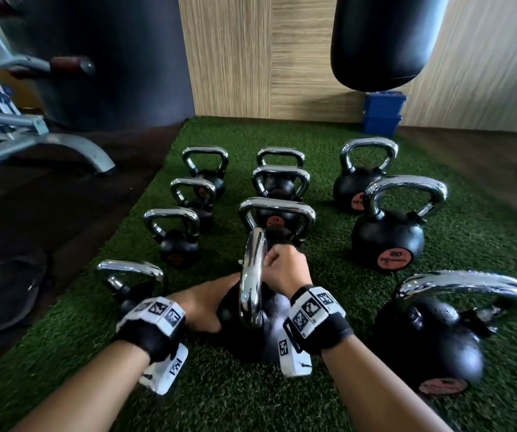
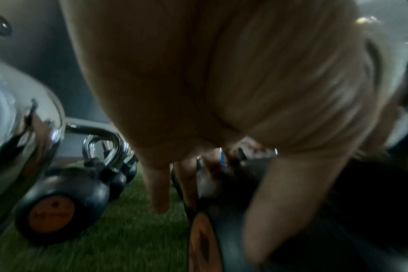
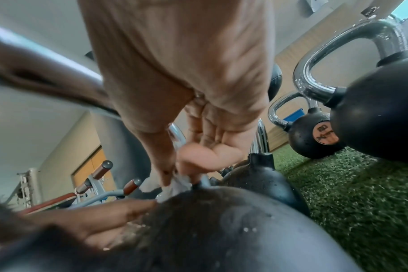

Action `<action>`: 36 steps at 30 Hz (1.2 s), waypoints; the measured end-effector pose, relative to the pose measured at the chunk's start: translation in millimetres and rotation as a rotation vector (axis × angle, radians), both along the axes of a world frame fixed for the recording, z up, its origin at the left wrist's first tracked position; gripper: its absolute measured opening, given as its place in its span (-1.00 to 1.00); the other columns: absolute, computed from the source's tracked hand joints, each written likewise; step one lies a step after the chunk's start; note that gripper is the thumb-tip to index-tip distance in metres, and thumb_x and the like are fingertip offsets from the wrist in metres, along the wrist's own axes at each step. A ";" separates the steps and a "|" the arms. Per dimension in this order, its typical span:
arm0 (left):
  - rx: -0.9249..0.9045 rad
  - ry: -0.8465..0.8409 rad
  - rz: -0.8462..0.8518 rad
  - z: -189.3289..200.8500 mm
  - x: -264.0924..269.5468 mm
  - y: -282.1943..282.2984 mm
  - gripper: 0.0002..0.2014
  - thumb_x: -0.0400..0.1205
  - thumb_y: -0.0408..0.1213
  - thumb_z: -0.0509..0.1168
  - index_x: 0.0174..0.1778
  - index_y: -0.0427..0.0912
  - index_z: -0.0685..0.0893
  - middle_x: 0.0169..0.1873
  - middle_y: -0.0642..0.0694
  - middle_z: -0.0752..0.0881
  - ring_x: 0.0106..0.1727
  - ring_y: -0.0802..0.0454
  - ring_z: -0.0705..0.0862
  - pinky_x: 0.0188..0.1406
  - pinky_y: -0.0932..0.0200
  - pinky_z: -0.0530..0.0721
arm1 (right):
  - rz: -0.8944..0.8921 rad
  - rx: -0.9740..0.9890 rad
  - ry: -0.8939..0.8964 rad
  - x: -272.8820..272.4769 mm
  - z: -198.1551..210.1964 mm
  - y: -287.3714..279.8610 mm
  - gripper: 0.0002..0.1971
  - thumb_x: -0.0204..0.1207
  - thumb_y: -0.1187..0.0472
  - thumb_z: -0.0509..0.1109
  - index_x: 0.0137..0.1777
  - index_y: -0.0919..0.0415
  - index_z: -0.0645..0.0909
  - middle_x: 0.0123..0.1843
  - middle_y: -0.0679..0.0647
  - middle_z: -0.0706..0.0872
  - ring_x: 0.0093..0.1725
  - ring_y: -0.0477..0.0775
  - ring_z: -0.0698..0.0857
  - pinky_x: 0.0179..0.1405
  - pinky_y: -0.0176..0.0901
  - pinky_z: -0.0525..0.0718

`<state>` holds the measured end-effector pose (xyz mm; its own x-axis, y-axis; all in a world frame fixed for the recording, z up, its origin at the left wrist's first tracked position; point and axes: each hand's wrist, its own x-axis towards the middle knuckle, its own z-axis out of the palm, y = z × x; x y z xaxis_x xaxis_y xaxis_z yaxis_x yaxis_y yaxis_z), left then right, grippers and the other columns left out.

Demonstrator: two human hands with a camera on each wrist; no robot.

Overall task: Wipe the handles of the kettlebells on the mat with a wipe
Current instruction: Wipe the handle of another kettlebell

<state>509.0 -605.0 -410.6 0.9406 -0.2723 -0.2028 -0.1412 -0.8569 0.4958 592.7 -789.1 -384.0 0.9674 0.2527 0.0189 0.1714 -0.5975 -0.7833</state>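
The near kettlebell (image 1: 251, 325) stands on the mat (image 1: 329, 385) between both hands, its handle (image 1: 252, 275) edge-on; the right hand (image 1: 285, 269) pinches a wipe (image 3: 178, 184) against the handle's far foot, while the left hand (image 1: 201, 307) lies with straight fingers on the ball, steadying it. This looks like mid-wipe on this handle, and the next move likely calls for drawing the wipe up over the arch before shifting to the kettlebell (image 1: 432, 335) just right of the hand. Only the right wrist view shows the wipe; the head view alone shows the rows (image 1: 277, 188) beyond.

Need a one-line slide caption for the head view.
Left hand steadies kettlebell while right hand wipes its chrome handle on green mat.
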 end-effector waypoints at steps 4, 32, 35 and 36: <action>0.129 -0.100 0.178 34.2 19.6 10.7 -0.19 0.55 -0.43 0.46 0.63 0.29 0.35 0.53 0.04 0.61 0.33 0.10 0.69 0.22 0.18 0.70 | 0.093 0.082 0.039 -29.2 -2.3 -27.2 -0.93 0.49 0.19 0.46 -0.20 0.10 0.64 -0.33 0.00 0.77 -0.39 0.01 0.76 -0.42 -0.28 0.71; 0.479 -0.583 0.319 68.0 7.1 -8.5 -0.72 0.54 0.03 0.31 0.17 0.18 0.57 -0.05 0.11 0.68 0.07 -0.03 0.66 -0.20 0.09 0.64 | 0.122 -0.113 -0.407 -58.6 29.2 -86.4 -0.68 0.21 0.01 0.66 0.00 -0.02 0.85 -0.13 -0.18 0.65 -0.23 -0.31 0.57 -0.19 -0.66 0.45; 0.502 -0.602 0.375 60.1 -9.8 -10.3 -0.67 0.58 -0.02 0.36 0.25 0.06 0.59 -0.01 0.00 0.66 0.10 -0.11 0.70 -0.15 -0.02 0.72 | 0.110 -0.155 -0.407 -44.2 31.4 -86.6 -0.50 0.27 0.07 0.71 0.25 0.08 0.81 -0.02 -0.14 0.65 -0.08 -0.20 0.65 0.00 -0.58 0.56; 0.479 -0.589 0.392 60.8 -13.0 -14.2 -0.66 0.58 -0.05 0.38 0.27 0.02 0.61 0.01 -0.04 0.66 0.12 -0.15 0.70 -0.13 -0.05 0.72 | 0.109 -0.166 -0.410 -42.5 32.3 -85.8 -0.49 0.28 0.08 0.70 0.27 0.10 0.80 -0.01 -0.12 0.65 -0.03 -0.12 0.69 0.08 -0.40 0.64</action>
<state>496.0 -619.3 -349.8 0.9370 0.0853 0.3389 0.0883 -0.9961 0.0064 550.3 -874.9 -351.7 0.8562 0.3845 0.3452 0.5160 -0.6708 -0.5327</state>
